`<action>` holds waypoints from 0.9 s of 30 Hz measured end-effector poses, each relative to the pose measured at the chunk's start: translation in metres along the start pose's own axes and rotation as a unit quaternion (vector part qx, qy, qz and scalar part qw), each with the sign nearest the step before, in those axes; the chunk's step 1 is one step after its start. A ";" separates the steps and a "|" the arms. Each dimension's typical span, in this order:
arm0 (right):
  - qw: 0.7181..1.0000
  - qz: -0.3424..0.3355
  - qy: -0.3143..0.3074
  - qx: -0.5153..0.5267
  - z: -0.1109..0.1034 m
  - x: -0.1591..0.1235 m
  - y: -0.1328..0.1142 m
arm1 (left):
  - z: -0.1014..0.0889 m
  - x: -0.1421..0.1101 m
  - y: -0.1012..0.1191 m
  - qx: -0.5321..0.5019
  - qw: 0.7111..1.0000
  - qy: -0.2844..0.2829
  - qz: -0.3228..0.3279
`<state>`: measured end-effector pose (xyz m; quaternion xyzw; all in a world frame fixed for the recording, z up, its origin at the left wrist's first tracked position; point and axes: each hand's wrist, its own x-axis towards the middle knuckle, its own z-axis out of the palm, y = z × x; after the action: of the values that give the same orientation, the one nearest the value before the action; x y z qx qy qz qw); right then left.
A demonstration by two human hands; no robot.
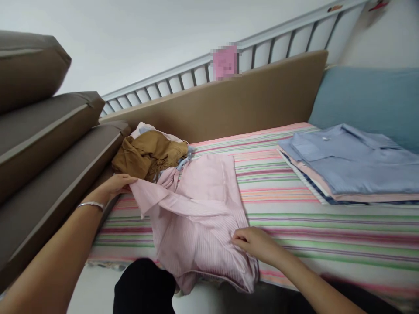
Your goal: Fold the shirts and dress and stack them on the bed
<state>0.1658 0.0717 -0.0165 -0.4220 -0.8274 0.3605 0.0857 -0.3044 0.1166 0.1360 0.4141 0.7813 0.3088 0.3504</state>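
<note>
A pink finely striped shirt [203,218] lies partly spread on the bed, its lower part hanging over the near edge. My left hand [118,184] pinches the end of one sleeve and holds it out to the left, lifted off the bed. My right hand [250,240] is closed on the shirt's fabric near its right side, fingers pressed together. Just behind the sleeve lies a crumpled heap with a brown garment [149,150] on top and white and light blue cloth beneath.
A neat stack of folded shirts, a blue one [356,163] uppermost, lies at the right on the striped bed sheet [278,222]. Thick brown cushions [49,144] are piled at the left. Behind stand a brown padded board [262,96] and a railing [281,43]. A black-clothed knee [144,285] shows below.
</note>
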 end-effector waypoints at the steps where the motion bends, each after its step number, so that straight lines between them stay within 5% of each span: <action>1: 1.000 0.003 0.002 -0.003 0.000 0.000 0.000 | 0.001 0.007 -0.003 -0.004 1.000 0.025 0.008; 8: 0.998 0.034 0.042 -0.030 0.003 -0.005 -0.010 | 0.041 0.049 -0.055 -0.025 0.990 0.135 0.019; 12: 0.995 0.030 0.083 -0.044 0.006 -0.002 -0.023 | 0.058 0.047 -0.085 -0.087 0.989 0.120 -0.027; 17: 0.984 0.001 0.133 -0.121 0.023 0.011 -0.039 | 0.058 0.029 -0.108 -0.155 0.980 0.058 -0.112; 22: 0.962 0.031 0.140 -0.231 0.040 0.025 -0.053 | 0.070 0.020 -0.108 -0.165 0.977 0.075 -0.113; 27: 0.958 0.000 0.143 -0.250 0.041 0.031 -0.052 | 0.077 0.030 -0.071 -0.175 0.974 0.136 -0.055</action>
<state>0.0948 0.0531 -0.0166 -0.4774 -0.8700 0.0779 0.0950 -0.2855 0.1243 0.0289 0.2565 0.7771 0.4745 0.3242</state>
